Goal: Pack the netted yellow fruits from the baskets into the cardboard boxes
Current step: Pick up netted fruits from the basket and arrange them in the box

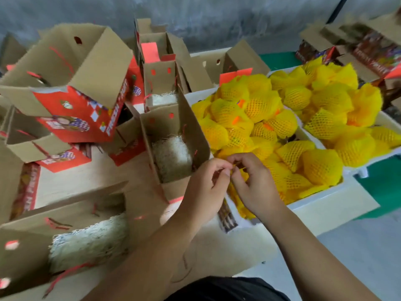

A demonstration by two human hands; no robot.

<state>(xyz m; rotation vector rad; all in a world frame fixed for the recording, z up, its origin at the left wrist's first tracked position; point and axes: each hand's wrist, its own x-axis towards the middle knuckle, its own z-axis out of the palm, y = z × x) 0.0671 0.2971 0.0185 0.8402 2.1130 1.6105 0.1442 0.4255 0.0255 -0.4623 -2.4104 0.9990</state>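
Netted yellow fruits (262, 118) are heaped in a white basket (325, 205) at the centre right, and more fruits (338, 98) fill a second basket (388, 124) behind it. My left hand (204, 185) and my right hand (251, 183) meet over the near corner of the first heap. Both pinch the yellow netting of one fruit (238, 170) between fingertips. An open cardboard box (173, 153) with pale shredded padding stands just left of my hands. Another open box (82, 237) with padding lies at the lower left.
Several empty red-printed cardboard boxes (71, 83) are stacked at the left and behind. More boxes (368, 46) sit at the top right. A flat cardboard sheet (71, 181) covers the work surface. Green flooring (384, 187) shows at the right.
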